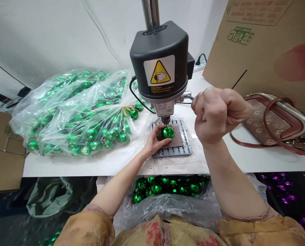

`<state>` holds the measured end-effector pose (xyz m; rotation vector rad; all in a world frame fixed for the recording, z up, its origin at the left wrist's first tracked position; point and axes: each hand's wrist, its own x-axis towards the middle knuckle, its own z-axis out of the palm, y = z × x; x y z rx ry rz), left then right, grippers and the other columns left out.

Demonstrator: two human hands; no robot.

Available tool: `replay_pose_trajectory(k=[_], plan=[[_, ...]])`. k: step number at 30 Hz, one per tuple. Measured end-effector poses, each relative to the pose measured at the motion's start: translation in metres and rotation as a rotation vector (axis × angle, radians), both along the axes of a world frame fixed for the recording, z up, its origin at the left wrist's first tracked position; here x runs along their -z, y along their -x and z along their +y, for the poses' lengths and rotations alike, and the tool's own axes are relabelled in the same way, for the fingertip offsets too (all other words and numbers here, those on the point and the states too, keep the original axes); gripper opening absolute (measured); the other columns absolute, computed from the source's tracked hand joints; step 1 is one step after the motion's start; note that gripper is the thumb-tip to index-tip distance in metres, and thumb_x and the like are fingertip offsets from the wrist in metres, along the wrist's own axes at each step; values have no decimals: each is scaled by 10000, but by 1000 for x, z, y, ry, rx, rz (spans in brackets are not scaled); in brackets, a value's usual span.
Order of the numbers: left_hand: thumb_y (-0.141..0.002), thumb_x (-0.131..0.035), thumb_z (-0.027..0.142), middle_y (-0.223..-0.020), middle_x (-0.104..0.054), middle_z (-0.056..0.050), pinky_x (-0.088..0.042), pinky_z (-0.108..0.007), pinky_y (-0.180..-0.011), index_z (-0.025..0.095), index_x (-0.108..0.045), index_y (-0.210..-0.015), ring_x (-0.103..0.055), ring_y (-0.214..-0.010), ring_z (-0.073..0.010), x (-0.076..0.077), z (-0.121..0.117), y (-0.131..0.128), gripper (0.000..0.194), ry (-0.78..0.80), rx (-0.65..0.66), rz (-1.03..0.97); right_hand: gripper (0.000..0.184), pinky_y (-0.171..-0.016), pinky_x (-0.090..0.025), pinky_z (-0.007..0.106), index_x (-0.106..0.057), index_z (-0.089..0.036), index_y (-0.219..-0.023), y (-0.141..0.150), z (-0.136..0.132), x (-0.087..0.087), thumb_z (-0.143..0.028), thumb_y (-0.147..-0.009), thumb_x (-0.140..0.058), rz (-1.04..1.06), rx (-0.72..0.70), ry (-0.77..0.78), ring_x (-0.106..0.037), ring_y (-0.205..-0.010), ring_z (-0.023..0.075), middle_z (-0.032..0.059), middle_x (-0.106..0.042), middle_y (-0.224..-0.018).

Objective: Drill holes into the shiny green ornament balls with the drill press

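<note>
A shiny green faceted ball (168,132) rests on a brown board (178,138) over the slotted metal base (187,145) of a bench drill press (159,65). My left hand (155,140) is closed around the ball's left side, thumb in front and fingers behind. Just above the ball sits the drill chuck (165,120); whether the bit touches the ball I cannot tell. Raised at the right of the drill head, my right hand (217,112) is wrapped in a fist around the metal feed lever (189,97). Its grip end is hidden inside the fist.
A clear plastic bag (78,112) of green balls lies left on the white table (132,167). More green balls (168,186) fill a plastic-lined container below the front edge. A handbag (275,119) and a cardboard box (265,44) stand right; purple balls (282,188) lie lower right.
</note>
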<state>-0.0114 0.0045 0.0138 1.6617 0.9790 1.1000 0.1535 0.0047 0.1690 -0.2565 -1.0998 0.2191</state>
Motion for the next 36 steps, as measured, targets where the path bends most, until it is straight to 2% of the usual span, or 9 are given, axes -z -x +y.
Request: replay_pose_trajectory(k=[3, 21, 23, 27, 29, 31, 33, 34, 36], plan=[[-742, -829, 466, -1281, -629, -111, -456, -479, -1103, 206, -546, -1212, -605, -1231, -287, 2, 1, 0, 607, -6, 3, 1, 526, -438, -174, 241, -149, -163, -580, 0, 1, 4, -193, -867, -589, 18, -27, -23, -228, -390, 10, -58, -181, -474], [-722, -838, 487, -1257, -643, -115, -486, -461, -1064, 204, -543, -1193, -625, -1191, -275, -1, -2, -2, 623, 1, -25, -7, 491, -393, -241, 277, -167, -176, -518, -5, 0, 35, -119, -782, -576, -84, 61, -125, -245, -367, 47, -62, -234, -437], [-724, -837, 487, -1256, -643, -112, -489, -456, -1061, 204, -540, -1195, -625, -1191, -271, -1, -3, -3, 625, 7, -25, -8, 516, -402, -231, 280, -165, -176, -508, -3, -2, 26, -152, -808, -584, -46, 68, -74, -236, -366, 44, -61, -232, -429], [-725, -834, 484, -1172, -670, -88, -502, -440, -1020, 206, -555, -1165, -642, -1129, -257, -6, -4, -6, 590, 1, -92, 16, 475, -424, -207, 278, -264, -207, -505, 1, -1, -14, -181, -831, -608, 44, 45, 181, -297, -378, 54, -66, -276, -429], [-722, -835, 472, -1121, -676, -82, -509, -428, -979, 203, -572, -1126, -649, -1081, -252, -11, -11, -7, 552, -23, -195, 51, 449, -410, -181, 268, -288, -221, -510, 1, 3, -32, -134, -799, -620, 63, -3, 164, -273, -354, 42, -78, -291, -413], [-716, -834, 456, -1069, -673, -77, -516, -408, -922, 201, -579, -1086, -648, -1028, -246, -15, -28, -4, 516, -70, -330, 108, 415, -405, -180, 259, -304, -230, -528, 1, 8, -42, -113, -805, -591, 59, -35, 173, -266, -348, 39, -83, -307, -414], [-721, -823, 443, -1025, -667, -67, -518, -380, -857, 208, -577, -1069, -644, -966, -232, -18, -56, 5, 487, -146, -381, 202, 396, -405, -184, 256, -315, -240, -545, 0, 11, -44, -122, -815, -579, 54, -51, 169, -278, -349, 47, -84, -319, -419], [-724, -816, 443, -997, -666, -61, -515, -366, -821, 212, -574, -1067, -641, -926, -223, -19, -73, 11, 480, -202, -346, 265, 393, -403, -179, 258, -319, -246, -550, 0, 12, -43, -131, -815, -585, 56, -61, 150, -281, -348, 51, -84, -320, -419], [-736, -795, 461, -921, -665, -51, -501, -345, -744, 214, -578, -1060, -629, -832, -207, -17, -110, 29, 462, -346, -155, 426, 387, -402, -167, 266, -330, -254, -555, -1, 14, -40, -137, -814, -593, 61, -81, 114, -286, -345, 58, -83, -326, -417]])
